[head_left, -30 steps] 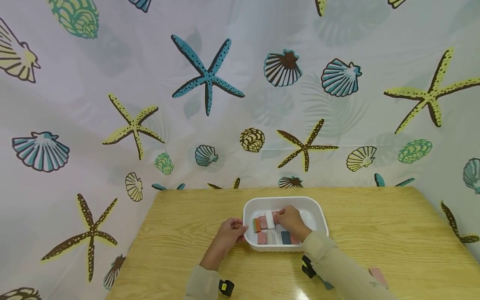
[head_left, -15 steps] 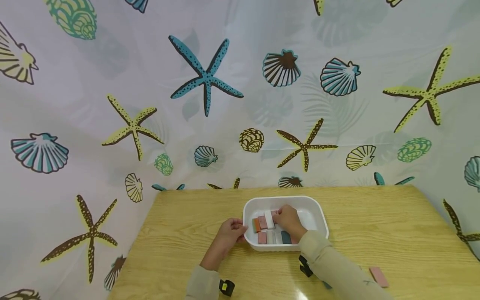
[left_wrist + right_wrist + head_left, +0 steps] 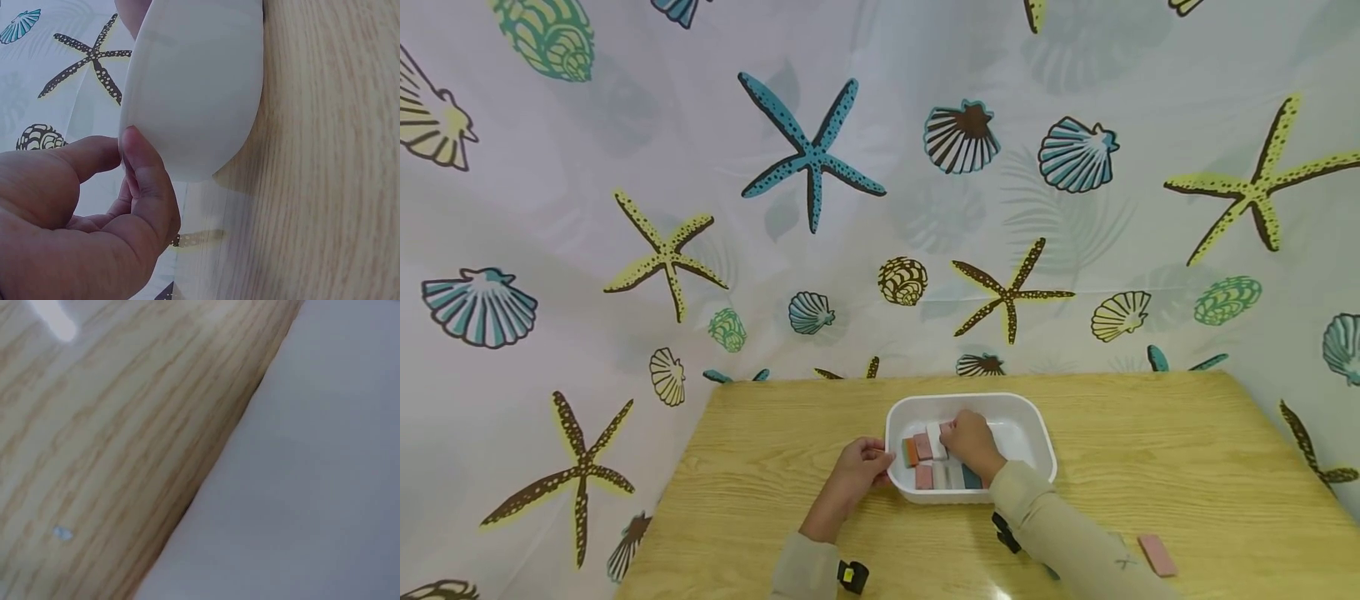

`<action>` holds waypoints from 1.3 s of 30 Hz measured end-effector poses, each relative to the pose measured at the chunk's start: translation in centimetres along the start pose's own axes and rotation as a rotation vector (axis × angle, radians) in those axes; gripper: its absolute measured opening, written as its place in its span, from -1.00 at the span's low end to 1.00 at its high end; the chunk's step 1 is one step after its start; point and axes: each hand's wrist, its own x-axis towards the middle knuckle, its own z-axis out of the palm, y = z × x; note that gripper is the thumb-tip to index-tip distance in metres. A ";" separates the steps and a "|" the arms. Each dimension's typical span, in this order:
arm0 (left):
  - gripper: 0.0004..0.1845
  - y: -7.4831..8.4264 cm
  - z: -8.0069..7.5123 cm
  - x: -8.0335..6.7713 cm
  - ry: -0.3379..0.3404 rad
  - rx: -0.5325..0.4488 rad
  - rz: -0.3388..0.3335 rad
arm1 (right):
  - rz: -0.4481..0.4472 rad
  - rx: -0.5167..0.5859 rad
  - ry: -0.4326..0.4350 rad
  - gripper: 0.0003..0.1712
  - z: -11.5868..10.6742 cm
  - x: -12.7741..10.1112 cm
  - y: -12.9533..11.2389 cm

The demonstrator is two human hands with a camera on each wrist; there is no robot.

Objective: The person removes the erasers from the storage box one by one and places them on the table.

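Observation:
A white plastic tray stands on the wooden table. My left hand pinches its left rim; the left wrist view shows thumb and fingers on either side of the tray wall. Inside lie two rows of small block erasers. The far row has an orange-and-green eraser, a pink one and a white one. My right hand reaches into the tray, its fingertips pinching a pink eraser against the white one's right side. Its palm covers part of the near row.
The near row includes a pink eraser, pale ones and a dark blue one. A loose pink eraser lies on the table right of my right sleeve, which partly hides a blue piece. A patterned curtain hangs behind.
My right hand has shifted slightly left, the pink eraser at its fingertips. The far row has slid a little left, and the white eraser turned slightly. My left hand stays on the rim.

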 end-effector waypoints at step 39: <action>-0.66 -0.2 -0.2 0.1 -0.005 -0.006 -0.006 | 0.086 0.547 -0.230 -0.47 -7.4 -8.5 0.1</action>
